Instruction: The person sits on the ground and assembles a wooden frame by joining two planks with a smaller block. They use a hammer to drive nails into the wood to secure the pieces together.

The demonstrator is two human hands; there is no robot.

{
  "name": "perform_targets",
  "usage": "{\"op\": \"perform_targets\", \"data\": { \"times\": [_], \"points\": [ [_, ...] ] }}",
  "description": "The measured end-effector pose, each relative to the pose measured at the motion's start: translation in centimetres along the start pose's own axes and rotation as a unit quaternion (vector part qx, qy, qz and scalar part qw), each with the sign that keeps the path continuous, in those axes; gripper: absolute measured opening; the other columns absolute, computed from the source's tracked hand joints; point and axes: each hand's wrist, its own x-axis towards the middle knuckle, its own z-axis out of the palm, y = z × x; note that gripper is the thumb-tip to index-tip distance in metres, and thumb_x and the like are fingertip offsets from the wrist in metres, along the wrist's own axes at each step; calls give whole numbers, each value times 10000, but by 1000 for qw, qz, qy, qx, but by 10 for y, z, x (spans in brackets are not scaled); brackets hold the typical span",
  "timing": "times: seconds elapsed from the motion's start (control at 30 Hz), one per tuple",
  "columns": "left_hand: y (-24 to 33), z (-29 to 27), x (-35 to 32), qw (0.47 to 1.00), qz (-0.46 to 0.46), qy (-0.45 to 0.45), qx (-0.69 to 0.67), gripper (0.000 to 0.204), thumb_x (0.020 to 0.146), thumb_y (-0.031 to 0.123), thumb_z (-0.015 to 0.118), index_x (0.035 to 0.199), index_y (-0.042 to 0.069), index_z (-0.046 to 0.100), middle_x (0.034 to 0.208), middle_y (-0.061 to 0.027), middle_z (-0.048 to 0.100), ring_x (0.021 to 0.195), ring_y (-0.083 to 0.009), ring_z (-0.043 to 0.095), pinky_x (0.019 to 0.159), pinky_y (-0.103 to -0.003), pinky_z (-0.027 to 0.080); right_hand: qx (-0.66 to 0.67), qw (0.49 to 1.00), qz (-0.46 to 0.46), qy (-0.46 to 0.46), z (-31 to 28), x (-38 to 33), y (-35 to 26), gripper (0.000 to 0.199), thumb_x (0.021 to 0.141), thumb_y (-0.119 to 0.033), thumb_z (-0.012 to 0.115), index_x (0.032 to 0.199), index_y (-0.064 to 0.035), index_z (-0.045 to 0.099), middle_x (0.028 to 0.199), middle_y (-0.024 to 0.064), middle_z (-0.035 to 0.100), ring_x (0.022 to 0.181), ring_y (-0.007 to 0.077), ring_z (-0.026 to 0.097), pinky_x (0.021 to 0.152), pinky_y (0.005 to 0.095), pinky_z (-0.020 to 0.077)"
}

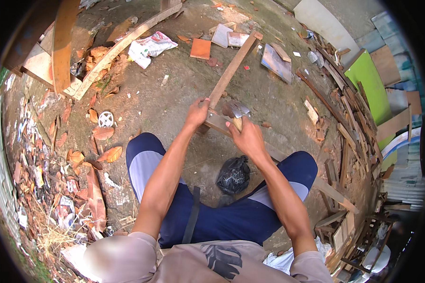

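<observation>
My left hand (pixel 197 113) is closed at the near end of a wooden strip (pixel 232 70), which runs away toward the upper right. Just there the strip meets a longer wooden beam (pixel 217 121), slanting down to the right past my right knee. In my right hand (pixel 248 139) is the short wooden handle of a hatchet-like tool (pixel 240 109). Its broad metal head lies just beyond the beam, right of the strip; whether it touches the wood I cannot tell. A black plastic bag (pixel 233 175) of what look like nails sits on the ground between my legs.
At the upper left stands a wooden frame (pixel 127 45) beside a white printed sack (pixel 151 48). An orange tile (pixel 200 48) and flat boards (pixel 276 63) lie ahead. Scrap wood (pixel 347 118) is heaped along the right; dry leaves (pixel 111 154) and litter cover the left.
</observation>
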Motion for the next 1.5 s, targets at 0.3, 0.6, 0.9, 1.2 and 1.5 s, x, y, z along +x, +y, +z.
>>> {"op": "perform_targets", "data": {
  "times": [0.3,0.6,0.9,1.2,1.5],
  "points": [
    [-5,-2,3,999,-19,41,10,443,921,343,559,1238,45,642,1145,-251,680,1088,-349,650,949,-401,471,0,996,49,-71,13,40,34,610,723,-465,847,909,79,644,791,275,672,798,423,682,722,483,496],
    [0,-2,-16,997,-52,50,-19,426,984,366,515,1270,74,635,1155,-211,688,1096,-308,655,945,-389,483,-42,965,116,-231,4,51,31,621,770,-487,805,989,77,662,897,316,675,908,459,670,786,482,507],
    [16,6,-17,988,-140,50,-28,432,961,387,520,1281,114,619,1212,-212,664,1127,-379,631,978,-421,481,-91,947,140,-273,-1,61,38,599,821,-506,755,1075,26,653,950,251,697,919,391,678,805,453,501],
    [20,1,-17,982,-175,62,23,489,955,461,507,1247,89,628,1193,-235,659,1132,-403,616,985,-452,480,-142,921,135,-336,-5,78,26,686,833,-590,703,1133,24,635,1076,264,684,1062,415,643,895,464,493],
    [25,9,-23,973,-199,115,-36,548,927,527,537,1193,70,681,1188,-223,670,1138,-401,618,986,-437,484,-177,900,84,-389,-11,90,27,677,846,-580,686,1131,33,641,1077,290,674,1069,433,641,894,477,499]
  ]
}}
